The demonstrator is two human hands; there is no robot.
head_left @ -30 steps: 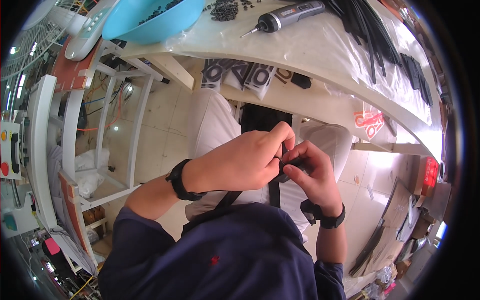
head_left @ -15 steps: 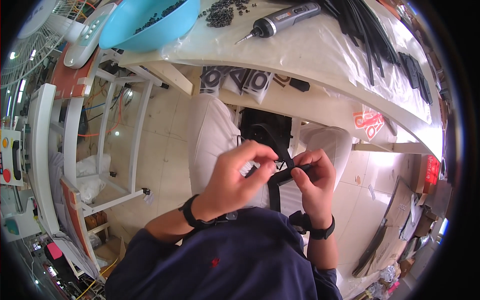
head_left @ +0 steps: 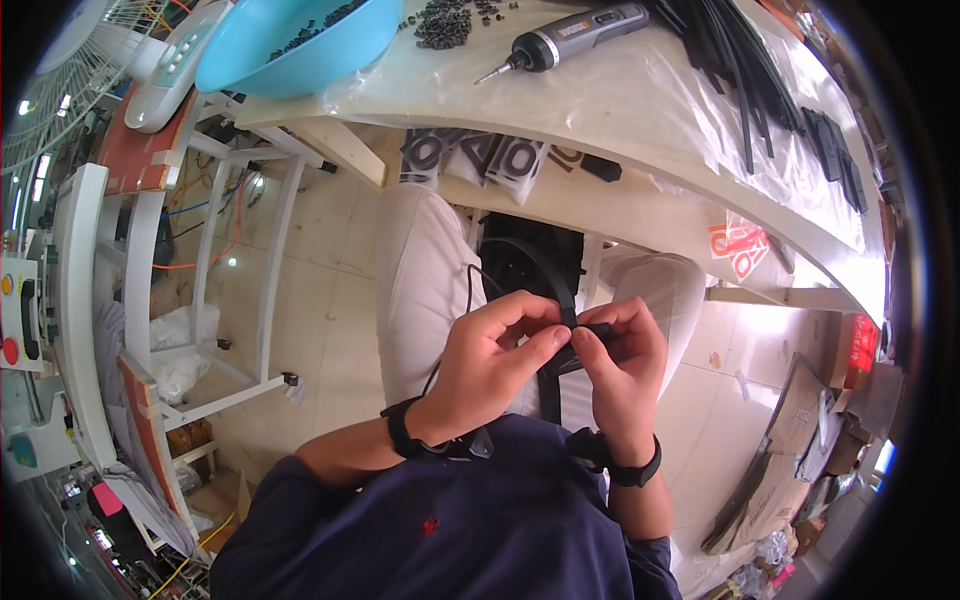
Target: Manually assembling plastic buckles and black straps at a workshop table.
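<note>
Over my lap, both hands meet at a black strap [head_left: 550, 395], a flat band that loops up and away between my knees and also hangs down toward my shirt. My left hand [head_left: 495, 355] is closed, with thumb and forefinger pinched together at the band. On the other side, my right hand [head_left: 628, 370] grips a black piece at the strap between thumb and curled fingers. How the pieces join is hidden behind the fingertips. A thin black cord [head_left: 470, 290] curves beside my left hand.
On the table beyond my knees are a blue basin [head_left: 300, 55] of small black parts, a loose heap of parts [head_left: 445, 25], a grey power screwdriver [head_left: 560, 42] and black strips [head_left: 725, 75]. A white frame [head_left: 270, 270] stands left; flattened cardboard [head_left: 765, 465] lies right.
My left hand has moved right and closed its thumb and forefinger at the strap. It was apart from my right hand, its fingers looser. My right hand stays nearly in place.
</note>
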